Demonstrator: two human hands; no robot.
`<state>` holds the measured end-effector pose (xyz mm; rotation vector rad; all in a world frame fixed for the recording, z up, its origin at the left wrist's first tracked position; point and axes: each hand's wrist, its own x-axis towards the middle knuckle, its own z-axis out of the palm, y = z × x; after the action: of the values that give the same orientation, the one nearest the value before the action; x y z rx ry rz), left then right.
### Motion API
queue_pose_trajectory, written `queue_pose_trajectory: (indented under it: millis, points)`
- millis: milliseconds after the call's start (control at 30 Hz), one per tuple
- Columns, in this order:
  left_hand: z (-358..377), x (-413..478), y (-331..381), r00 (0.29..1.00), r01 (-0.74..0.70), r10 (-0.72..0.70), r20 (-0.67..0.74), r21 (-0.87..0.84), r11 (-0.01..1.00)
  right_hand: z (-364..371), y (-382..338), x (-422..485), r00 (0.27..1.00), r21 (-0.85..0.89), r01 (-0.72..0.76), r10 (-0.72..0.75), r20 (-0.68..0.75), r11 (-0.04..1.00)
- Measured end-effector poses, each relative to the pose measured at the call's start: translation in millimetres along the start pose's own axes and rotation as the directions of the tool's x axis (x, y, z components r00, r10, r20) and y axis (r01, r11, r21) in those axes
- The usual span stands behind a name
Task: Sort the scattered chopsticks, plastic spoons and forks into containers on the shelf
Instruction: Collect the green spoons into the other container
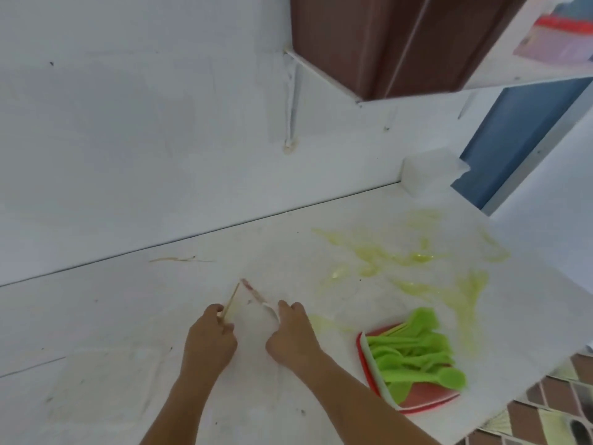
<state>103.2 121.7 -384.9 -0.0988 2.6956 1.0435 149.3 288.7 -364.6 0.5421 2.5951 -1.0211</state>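
Pinches chopstick (231, 298) in left hand (210, 338), lower centre. Grips blurred white utensil (268, 308) in right hand (290, 335). Lower right: green spoons (414, 351) in red container (428, 398).

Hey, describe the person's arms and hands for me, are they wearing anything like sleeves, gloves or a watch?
Nothing worn shows. The left hand and right hand have no gloves, and no rings, watch or bracelet are visible. Both forearms are bare down to the bottom edge of the picture, with no sleeves, bandages or markings in view.
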Motion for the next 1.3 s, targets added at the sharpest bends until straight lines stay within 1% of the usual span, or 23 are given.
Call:
queue_pose_trajectory:
  millis: [100, 167, 233, 267, 300, 333, 400, 467, 500, 533, 567, 600, 633, 667, 700, 767, 833, 867, 967, 1000, 1067, 1167, 1300]
  points:
    - [-2.1, -14.5, 9.3, 0.997, 0.083, -0.082, -0.014, 0.127, 0.989, -9.5, 2.2, -7.2, 0.997, -0.014, 0.070, -0.070, -0.035, 0.997]
    - [-4.3, -20.3, 14.6, 0.995, 0.093, -0.086, -0.042, 0.193, 0.977, -18.9, 4.4, -15.6, 0.984, -0.029, 0.145, -0.147, -0.098, 0.989]
    - [-8.6, -23.7, 27.0, 0.998, 0.034, -0.025, -0.062, 0.144, 0.989, -37.6, 6.3, -28.8, 0.942, 0.063, 0.266, -0.245, -0.227, 0.962]
    - [-10.8, -19.0, 49.3, 0.998, -0.028, 0.033, -0.060, 0.086, 0.996, -62.3, 8.1, -33.3, 0.899, 0.130, 0.342, -0.284, -0.333, 0.931]
    - [-15.2, -22.9, 61.2, 0.997, -0.053, 0.053, -0.051, 0.012, 0.999, -78.5, 9.4, -40.0, 0.834, 0.157, 0.443, -0.341, -0.434, 0.882]
    - [-18.7, -26.5, 90.2, 0.988, -0.144, 0.141, -0.059, -0.055, 0.988, -111.0, 13.1, -47.2, 0.735, 0.129, 0.529, -0.377, -0.564, 0.839]
    - [-31.0, -51.0, 162.3, 0.915, -0.399, 0.386, -0.115, -0.133, 0.907, -192.0, 21.1, -68.0, 0.501, 0.023, 0.623, -0.376, -0.779, 0.782]
    - [-44.7, -83.3, 244.0, 0.793, -0.607, 0.602, -0.090, -0.184, 0.773, -287.5, 28.5, -92.0, 0.281, -0.069, 0.651, -0.325, -0.903, 0.756]
    - [-50.8, -100.7, 285.9, 0.711, -0.698, 0.699, -0.073, -0.198, 0.689, -334.6, 36.1, -101.2, 0.197, -0.093, 0.636, -0.277, -0.940, 0.766]
    - [-53.1, -117.0, 325.9, 0.619, -0.775, 0.783, -0.060, -0.208, 0.597, -380.0, 46.2, -108.5, 0.162, -0.070, 0.611, -0.211, -0.964, 0.789]
    - [-52.9, -130.6, 361.0, 0.537, -0.829, 0.842, -0.047, -0.215, 0.517, -420.6, 55.9, -112.1, 0.175, -0.004, 0.586, -0.131, -0.976, 0.810]
    - [-48.2, -140.4, 395.1, 0.465, -0.867, 0.885, -0.031, -0.217, 0.448, -458.4, 67.1, -113.6, 0.207, 0.062, 0.561, -0.067, -0.976, 0.826]
    - [-40.7, -147.7, 428.0, 0.420, -0.887, 0.907, -0.019, -0.221, 0.406, -494.4, 81.4, -110.4, 0.255, 0.110, 0.534, -0.035, -0.966, 0.838]
    - [-30.5, -151.1, 458.4, 0.401, -0.895, 0.916, -0.015, -0.218, 0.388, -526.9, 97.5, -103.0, 0.311, 0.137, 0.492, -0.027, -0.950, 0.860]
    - [-18.5, -151.4, 488.3, 0.400, -0.898, 0.916, -0.014, -0.207, 0.389, -556.8, 114.3, -92.2, 0.366, 0.142, 0.447, -0.036, -0.930, 0.883]
    - [10.9, -143.0, 540.8, 0.427, -0.890, 0.904, -0.018, -0.184, 0.417, -606.6, 146.4, -58.2, 0.438, 0.084, 0.366, -0.092, -0.894, 0.927]
    - [42.5, -128.1, 583.6, 0.472, -0.871, 0.880, -0.053, -0.180, 0.456, -646.5, 166.6, -18.2, 0.483, -0.051, 0.307, -0.202, -0.852, 0.950]
    - [57.2, -121.8, 604.2, 0.502, -0.856, 0.861, -0.084, -0.193, 0.480, -665.4, 171.1, 0.9, 0.519, -0.108, 0.281, -0.245, -0.819, 0.954]
    - [91.0, -107.8, 645.6, 0.627, -0.768, 0.767, -0.138, -0.274, 0.579, -699.5, 167.1, 46.6, 0.640, -0.196, 0.152, -0.248, -0.727, 0.969]
    - [101.5, -104.6, 654.0, 0.676, -0.725, 0.722, -0.145, -0.300, 0.620, -706.9, 164.6, 57.0, 0.673, -0.226, 0.109, -0.240, -0.700, 0.968]
    - [118.9, -102.7, 659.6, 0.736, -0.669, 0.657, -0.161, -0.322, 0.671, -716.3, 159.6, 74.7, 0.720, -0.276, 0.051, -0.227, -0.656, 0.960]
    - [137.5, -105.0, 650.3, 0.783, -0.619, 0.598, -0.173, -0.324, 0.716, -728.3, 162.1, 107.3, 0.756, -0.232, 0.097, -0.223, -0.616, 0.968]
    - [142.3, -113.4, 629.0, 0.817, -0.576, 0.540, -0.203, -0.317, 0.753, -724.6, 165.7, 117.2, 0.732, -0.113, 0.218, -0.239, -0.638, 0.969]
